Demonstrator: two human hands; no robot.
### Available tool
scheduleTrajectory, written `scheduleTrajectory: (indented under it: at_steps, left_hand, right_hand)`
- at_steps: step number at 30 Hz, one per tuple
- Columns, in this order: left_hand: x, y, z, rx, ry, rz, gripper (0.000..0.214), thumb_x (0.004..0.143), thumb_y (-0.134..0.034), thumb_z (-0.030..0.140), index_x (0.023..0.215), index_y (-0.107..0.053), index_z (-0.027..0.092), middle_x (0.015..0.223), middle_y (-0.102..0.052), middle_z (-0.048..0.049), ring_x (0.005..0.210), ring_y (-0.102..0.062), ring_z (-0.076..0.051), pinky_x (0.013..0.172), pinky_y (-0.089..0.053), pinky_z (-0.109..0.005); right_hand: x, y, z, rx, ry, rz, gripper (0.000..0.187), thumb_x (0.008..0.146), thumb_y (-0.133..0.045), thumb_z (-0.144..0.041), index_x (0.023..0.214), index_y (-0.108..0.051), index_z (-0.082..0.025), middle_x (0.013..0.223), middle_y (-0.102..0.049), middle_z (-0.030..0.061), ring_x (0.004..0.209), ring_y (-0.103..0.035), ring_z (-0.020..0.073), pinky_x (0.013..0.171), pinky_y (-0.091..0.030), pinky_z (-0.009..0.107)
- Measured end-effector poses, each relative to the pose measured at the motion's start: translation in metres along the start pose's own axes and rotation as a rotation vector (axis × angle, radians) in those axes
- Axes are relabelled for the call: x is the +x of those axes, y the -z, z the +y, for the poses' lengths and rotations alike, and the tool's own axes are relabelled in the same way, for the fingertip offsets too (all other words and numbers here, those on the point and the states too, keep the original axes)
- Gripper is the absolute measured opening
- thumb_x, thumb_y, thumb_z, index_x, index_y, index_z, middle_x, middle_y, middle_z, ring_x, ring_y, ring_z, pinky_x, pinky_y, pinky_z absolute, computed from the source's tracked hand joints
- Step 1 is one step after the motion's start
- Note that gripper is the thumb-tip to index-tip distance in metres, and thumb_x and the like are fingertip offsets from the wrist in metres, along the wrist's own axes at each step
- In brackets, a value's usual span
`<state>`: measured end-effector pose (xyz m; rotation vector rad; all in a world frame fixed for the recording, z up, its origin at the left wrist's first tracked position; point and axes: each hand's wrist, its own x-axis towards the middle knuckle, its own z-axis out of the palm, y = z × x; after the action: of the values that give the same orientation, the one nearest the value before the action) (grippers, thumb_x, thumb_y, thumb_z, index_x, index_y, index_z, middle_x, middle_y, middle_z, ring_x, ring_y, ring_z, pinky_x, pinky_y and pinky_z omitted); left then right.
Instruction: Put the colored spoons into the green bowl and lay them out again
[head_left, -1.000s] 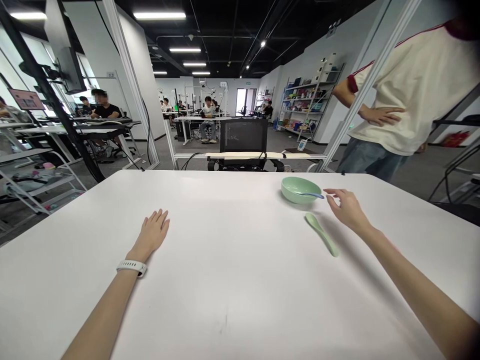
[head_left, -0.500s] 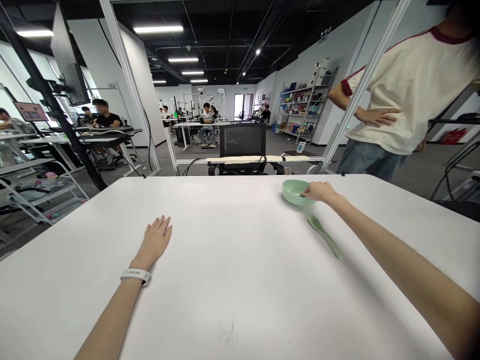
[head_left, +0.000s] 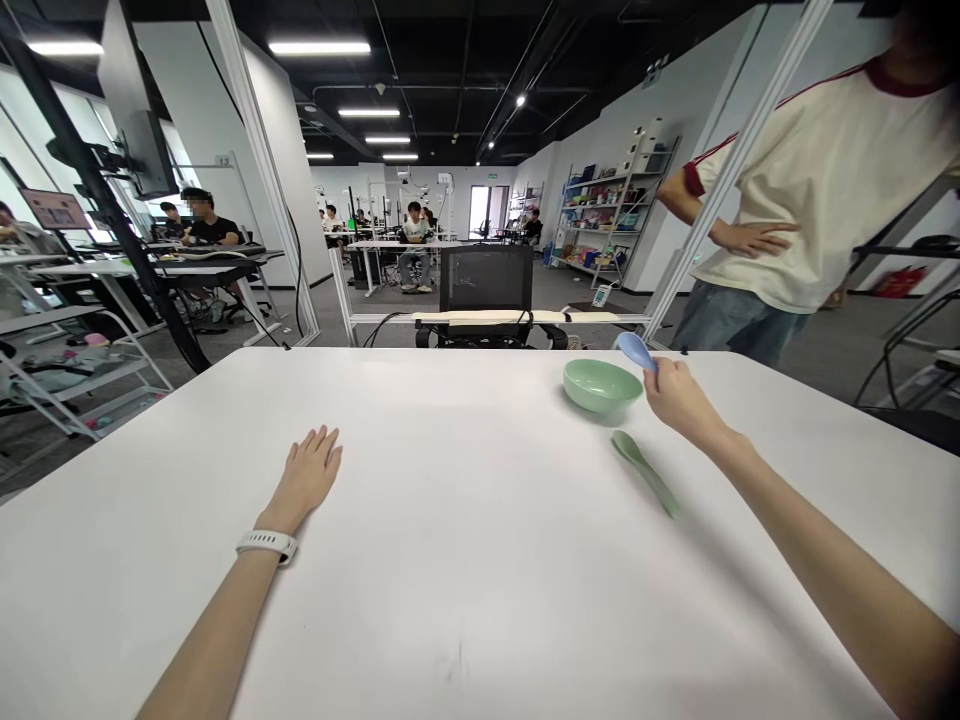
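Far left, well apart from the green bowl, a wire rack [head_left: 45,390] stands beyond the white tabletop [head_left: 450,610], and a person in a black T-shirt [head_left: 210,230] sits at a desk past it. Left of the bowl and well apart from it, the person's left hand [head_left: 306,470] lies palm down on the tabletop, its grip open with the fingers slightly spread, touching only the surface. A white wristband [head_left: 266,544] circles that wrist.

Farther back, beyond the bowl and to its left, stands a black office chair [head_left: 486,280]. The pale green bowl [head_left: 601,386] sits upright on the far part of the tabletop, near the edge. Just beside the bowl on its right, the right hand [head_left: 679,398] is raised above the tabletop, its grip closed on the handle of a blue plastic spoon [head_left: 637,351], whose head points up and away. Nearer than the bowl, a pale green plastic spoon [head_left: 645,473] lies flat and slanted on the tabletop, apart from the hand. Beyond the bowl are metal shelves [head_left: 611,195] loaded with boxes, and to its right a co-worker [head_left: 817,190] stands with a hand on the hip.
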<state>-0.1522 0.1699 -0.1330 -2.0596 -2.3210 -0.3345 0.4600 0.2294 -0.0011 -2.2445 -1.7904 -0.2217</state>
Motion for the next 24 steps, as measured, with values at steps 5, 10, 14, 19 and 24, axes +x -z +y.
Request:
scheduleTrajectory:
  at_steps: [5, 10, 14, 19, 24]
  left_hand:
    - [0.002, -0.003, -0.003, -0.010, -0.018, 0.037, 0.071, 0.114, -0.028, 0.040, 0.172, -0.061, 0.014, 0.184, -0.052, -0.0198, 0.175, -0.048, -0.037, 0.143, -0.037, -0.068]
    - [0.002, -0.003, -0.004, -0.016, -0.016, 0.023, 0.073, 0.114, -0.026, 0.042, 0.172, -0.059, 0.012, 0.186, -0.050, -0.0205, 0.176, -0.046, -0.037, 0.144, -0.036, -0.066]
    - [0.002, 0.000, -0.004, -0.017, -0.014, 0.012, 0.074, 0.114, -0.026, 0.045, 0.174, -0.058, 0.014, 0.186, -0.051, -0.0199, 0.177, -0.045, -0.036, 0.144, -0.036, -0.065]
    - [0.002, -0.001, -0.004, -0.010, -0.001, -0.002, 0.075, 0.115, -0.024, 0.045, 0.175, -0.057, 0.015, 0.188, -0.049, -0.0184, 0.178, -0.043, -0.034, 0.146, -0.034, -0.061]
    - [0.004, -0.006, -0.006, -0.010, -0.014, 0.022, 0.074, 0.114, -0.025, 0.043, 0.173, -0.059, 0.013, 0.186, -0.051, -0.0200, 0.176, -0.045, -0.036, 0.144, -0.036, -0.064]
  right_hand:
    - [-0.061, -0.030, 0.025, 0.108, -0.103, -0.093, 0.041, 0.115, -0.056, -0.043, 0.132, -0.070, -0.008, 0.112, -0.081, 0.0255, 0.107, -0.080, 0.0407, 0.088, -0.056, 0.041]
    - [-0.098, -0.056, 0.029, 0.191, -0.201, -0.199, 0.032, 0.109, -0.065, -0.046, 0.113, -0.073, -0.015, 0.098, -0.082, 0.0226, 0.093, -0.080, 0.0392, 0.073, -0.053, 0.040]
    - [-0.102, -0.055, 0.021, 0.210, -0.205, -0.218, 0.016, 0.106, -0.064, -0.035, 0.097, -0.070, -0.023, 0.096, -0.082, 0.0199, 0.090, -0.080, 0.0368, 0.073, -0.052, 0.038]
    - [-0.110, -0.046, -0.005, 0.368, -0.194, -0.242, 0.015, 0.107, -0.066, -0.036, 0.096, -0.064, -0.025, 0.087, -0.079, 0.0124, 0.073, -0.074, 0.0283, 0.067, -0.048, 0.034]
    - [-0.124, -0.050, -0.042, 0.437, -0.103, -0.259, 0.023, 0.107, -0.067, -0.036, 0.088, -0.059, -0.026, 0.084, -0.077, 0.0087, 0.069, -0.069, 0.0231, 0.064, -0.043, 0.032]
